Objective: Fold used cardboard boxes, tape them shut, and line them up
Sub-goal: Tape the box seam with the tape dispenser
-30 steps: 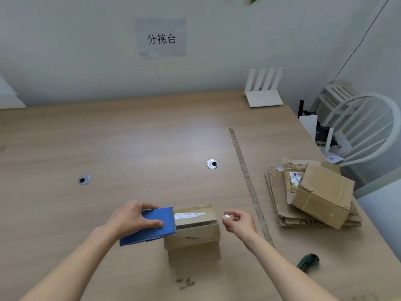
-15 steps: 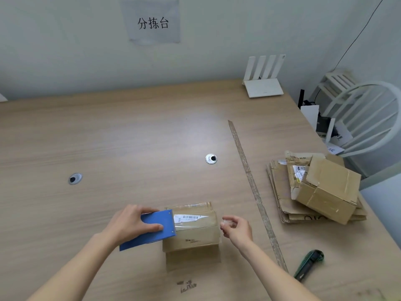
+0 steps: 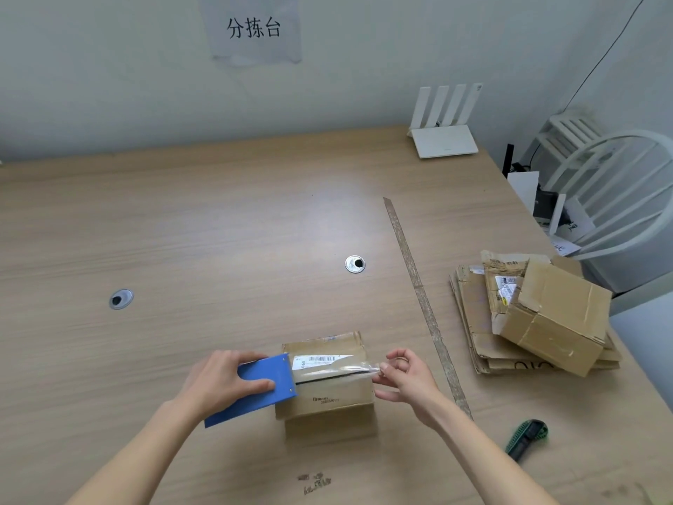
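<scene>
A small cardboard box (image 3: 329, 393) with a barcode label stands on the wooden table (image 3: 204, 227) near the front. My left hand (image 3: 222, 380) grips a blue tape dispenser (image 3: 260, 386) at the box's left edge. A strip of clear tape (image 3: 338, 369) stretches from the dispenser across the box top to its right edge. My right hand (image 3: 408, 379) pinches the free end of that tape just past the box's right side.
A taped box (image 3: 557, 322) lies tilted on a stack of flattened cardboard (image 3: 473, 322) at the right. A green utility knife (image 3: 526, 439) lies at the front right. A long strip (image 3: 418, 297) runs across the table. A white router (image 3: 442, 138) and a chair (image 3: 619, 205) are behind.
My right hand has pulled the tape end out to the right, so a clear strip now spans the box top. My left hand has kept the dispenser at the left edge.
</scene>
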The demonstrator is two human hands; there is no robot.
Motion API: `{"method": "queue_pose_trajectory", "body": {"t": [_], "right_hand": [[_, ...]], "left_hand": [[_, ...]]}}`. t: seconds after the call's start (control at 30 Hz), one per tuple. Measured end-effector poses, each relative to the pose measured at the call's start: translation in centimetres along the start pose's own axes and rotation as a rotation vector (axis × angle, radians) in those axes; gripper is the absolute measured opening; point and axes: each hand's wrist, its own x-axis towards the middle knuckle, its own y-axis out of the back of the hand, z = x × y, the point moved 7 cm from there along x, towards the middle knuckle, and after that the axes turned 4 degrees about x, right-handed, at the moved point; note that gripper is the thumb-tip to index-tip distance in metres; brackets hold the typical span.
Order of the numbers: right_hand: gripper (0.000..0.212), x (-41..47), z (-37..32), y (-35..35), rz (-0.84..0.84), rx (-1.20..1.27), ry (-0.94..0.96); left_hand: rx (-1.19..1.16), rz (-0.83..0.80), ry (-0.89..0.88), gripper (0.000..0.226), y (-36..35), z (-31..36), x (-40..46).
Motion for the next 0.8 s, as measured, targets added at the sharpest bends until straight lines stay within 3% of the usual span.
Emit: {"method": "queue_pose_trajectory", "body": {"t": [0.3, 0.5, 0.8], "right_hand": [[0.014, -0.2, -1.2, -0.5, -0.022, 0.027, 0.002], [0.011, -0.1, -2.0, 0.3, 0.135, -0.216, 0.123], [0.017, 1.5, 0.3, 1.1, 0.196, -0.139, 0.078]], "left_hand": [[0.058, 0.024, -0.013, 0.053, -0.7, 1.2, 0.9], [0.057, 0.02, -0.014, 0.058, -1.0, 1.3, 1.0], [0.035, 0.033, -0.027, 0.05, -1.0, 1.6, 0.8]]}}
